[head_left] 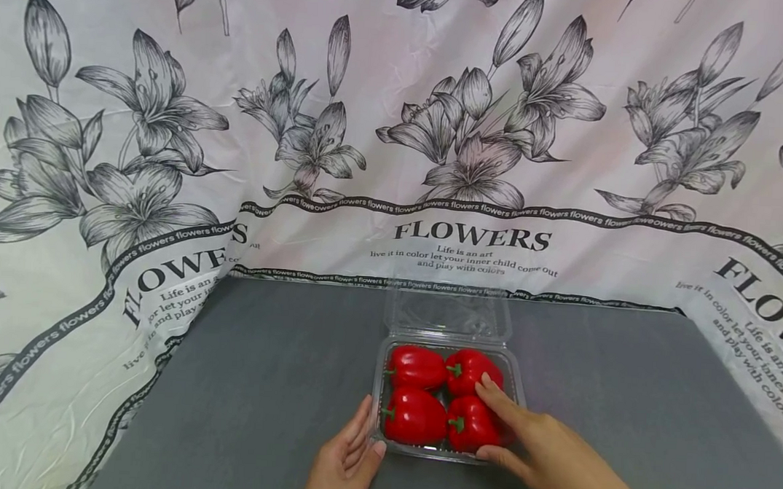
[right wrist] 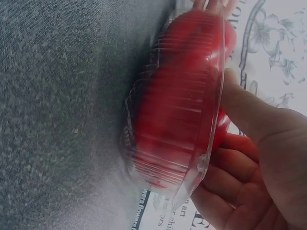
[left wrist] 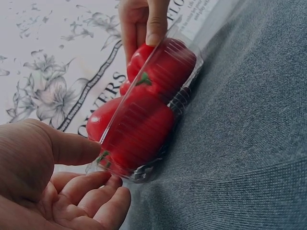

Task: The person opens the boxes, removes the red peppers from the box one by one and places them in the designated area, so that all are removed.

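Note:
Several red bell peppers with green stems lie in a clear plastic box [head_left: 377,379], whose hinged lid [head_left: 450,316] stands raised at the back. My left hand [head_left: 346,458] is at the box's front left corner. In the left wrist view, its thumb lies on the rim and its fingers are loosely curled beside the corner. With thumb and fingers spread around the front right bell pepper [head_left: 470,425], my right hand [head_left: 549,448] grips it. One fingertip touches the back right bell pepper [head_left: 468,368]. Two more peppers, the back left [head_left: 419,367] and front left [head_left: 415,418], sit beside them.
The box rests on a grey cloth surface [head_left: 281,356]. A white curtain [head_left: 313,241] printed with flowers and lettering rises behind it and along both sides, close behind the raised lid.

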Available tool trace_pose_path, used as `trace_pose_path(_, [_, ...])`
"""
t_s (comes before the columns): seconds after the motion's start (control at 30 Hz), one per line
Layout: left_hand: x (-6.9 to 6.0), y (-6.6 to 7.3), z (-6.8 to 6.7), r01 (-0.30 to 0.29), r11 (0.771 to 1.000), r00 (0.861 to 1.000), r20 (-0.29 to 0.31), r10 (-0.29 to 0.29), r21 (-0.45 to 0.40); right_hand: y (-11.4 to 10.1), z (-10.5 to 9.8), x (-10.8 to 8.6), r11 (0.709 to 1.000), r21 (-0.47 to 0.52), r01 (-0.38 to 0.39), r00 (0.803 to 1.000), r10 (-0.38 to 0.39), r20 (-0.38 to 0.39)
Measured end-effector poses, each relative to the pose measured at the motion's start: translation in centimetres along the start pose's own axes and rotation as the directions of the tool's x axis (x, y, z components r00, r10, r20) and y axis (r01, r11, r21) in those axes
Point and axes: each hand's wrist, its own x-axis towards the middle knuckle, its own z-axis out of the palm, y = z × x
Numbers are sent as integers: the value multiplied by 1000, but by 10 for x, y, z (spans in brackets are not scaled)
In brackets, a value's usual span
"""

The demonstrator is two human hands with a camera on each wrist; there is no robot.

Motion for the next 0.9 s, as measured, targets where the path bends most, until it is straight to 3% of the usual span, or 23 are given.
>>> trace_pose_path(0.27, [1, 1, 1, -2, 1000, 1000, -1, 2, 8, -1, -2, 0, 1000, -21, 0, 1000, 0, -15])
trace_pose_path(0.9, [1, 1, 0, 4, 1000, 1000, 12, -5, 19, 0, 6, 2, 987, -102, 126, 985, -137, -103])
